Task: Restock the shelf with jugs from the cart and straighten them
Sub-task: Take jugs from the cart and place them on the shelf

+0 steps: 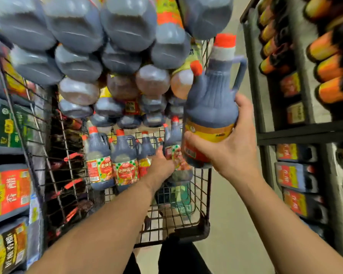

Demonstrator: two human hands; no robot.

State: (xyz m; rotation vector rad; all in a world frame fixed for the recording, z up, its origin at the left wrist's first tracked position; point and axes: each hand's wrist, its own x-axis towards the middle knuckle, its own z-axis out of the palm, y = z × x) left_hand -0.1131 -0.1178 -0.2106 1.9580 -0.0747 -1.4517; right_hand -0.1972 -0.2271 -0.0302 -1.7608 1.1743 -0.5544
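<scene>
My right hand grips a dark jug with an orange cap, a side handle and a yellow-red label, held upright above the cart's right side. My left hand reaches into the wire cart among a row of upright dark jugs with orange caps and red-green labels. Its fingers lie against one jug in that row; whether they curl around it is hidden. Many more dark jugs are stacked in the cart above that row, bottoms facing me.
Shelves on the right hold orange-capped bottles above and dark labelled jugs below. On the left, behind the cart's wire side, stand large labelled containers. A pale floor aisle runs between cart and right shelf.
</scene>
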